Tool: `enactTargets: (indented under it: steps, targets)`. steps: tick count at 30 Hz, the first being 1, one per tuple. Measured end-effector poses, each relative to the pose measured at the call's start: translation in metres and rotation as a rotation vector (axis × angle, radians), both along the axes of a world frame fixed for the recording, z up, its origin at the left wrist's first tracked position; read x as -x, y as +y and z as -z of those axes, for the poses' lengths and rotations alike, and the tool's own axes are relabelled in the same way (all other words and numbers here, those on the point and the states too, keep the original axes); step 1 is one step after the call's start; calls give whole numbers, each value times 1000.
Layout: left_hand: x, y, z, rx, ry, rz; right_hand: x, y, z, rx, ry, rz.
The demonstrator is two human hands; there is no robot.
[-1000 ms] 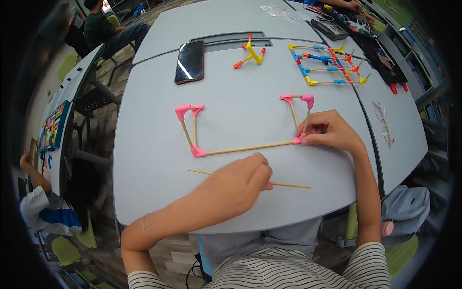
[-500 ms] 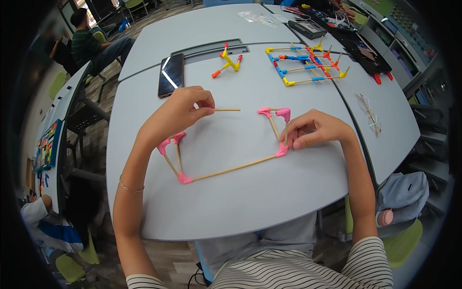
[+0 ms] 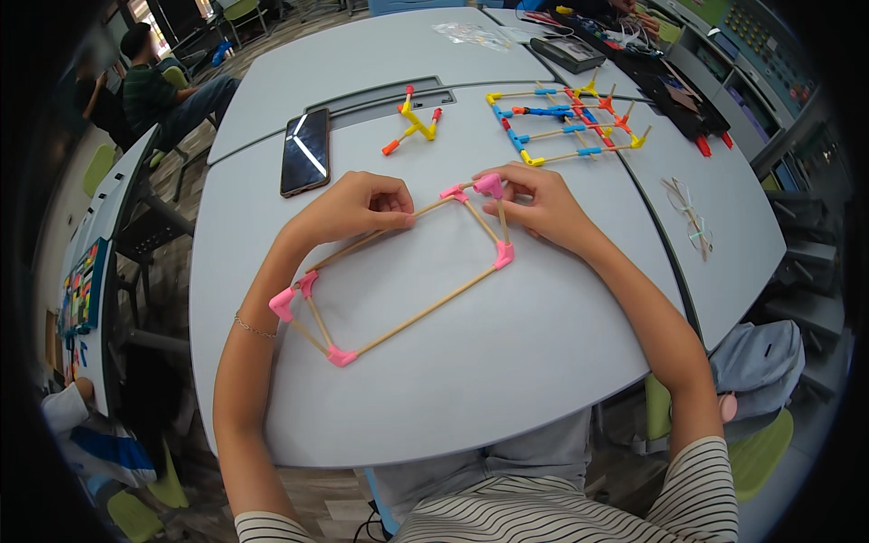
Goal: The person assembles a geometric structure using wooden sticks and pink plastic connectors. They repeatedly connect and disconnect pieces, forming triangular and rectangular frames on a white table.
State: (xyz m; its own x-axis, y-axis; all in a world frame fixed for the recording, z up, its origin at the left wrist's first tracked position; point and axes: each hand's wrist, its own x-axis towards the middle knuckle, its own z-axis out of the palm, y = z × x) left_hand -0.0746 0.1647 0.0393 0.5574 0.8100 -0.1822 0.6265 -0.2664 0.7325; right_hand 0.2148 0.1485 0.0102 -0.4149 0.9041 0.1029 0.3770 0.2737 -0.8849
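Observation:
A box-like frame of thin wooden sticks and pink corner connectors lies on the table before me, tilted up to the right. My left hand (image 3: 367, 206) pinches the far long wooden stick (image 3: 430, 209) between thumb and fingers. That stick runs between a pink connector at the left end and another pink connector (image 3: 454, 193) at the right. Closed around the upper right pink connector (image 3: 490, 185) are the fingers of my right hand (image 3: 539, 204). The near long stick (image 3: 425, 310) joins the two lower connectors (image 3: 341, 357). On the left, a raised pink connector (image 3: 282, 305) sits by my wrist.
Beyond my hands lie a phone (image 3: 306, 152), a small yellow and red connector piece (image 3: 417, 124) and a colourful stick frame (image 3: 563, 134). Glasses (image 3: 692, 220) rest at the right. A plastic bag (image 3: 471, 36) and a black box (image 3: 568, 54) are farther back.
The stick in my left hand now spans to the right-hand pink connector. My right hand has moved up and left to the upper corner, and the frame has turned, its right end farther away.

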Motion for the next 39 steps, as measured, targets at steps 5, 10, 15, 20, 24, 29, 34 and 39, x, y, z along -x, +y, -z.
enactTargets:
  steps: [5, 10, 15, 20, 24, 29, 34, 39]
  targets:
    - [2, 1, 13, 24, -134, 7, 24, 31, 15, -417, -107, -139]
    - [5, -1, 13, -6, -121, 7, 22, 27, 15, -315, -52, -122]
    - [5, -4, 13, 5, -141, -7, 22, 13, 6, -273, -58, -90]
    - [-1, -6, 11, 1, -136, -31, 21, 14, 7, -289, -77, -51]
    - [-6, -8, 12, -7, -137, -44, 22, 13, 12, -275, -37, -64]
    - [-6, -10, 15, -17, -182, -55, 31, 9, 16, -341, 35, -16]
    - [-4, -7, 18, -61, -170, -19, 32, 7, 16, -385, -20, -51]
    - [-3, -7, 11, 6, -128, -3, 36, 7, 14, -401, -43, -74]
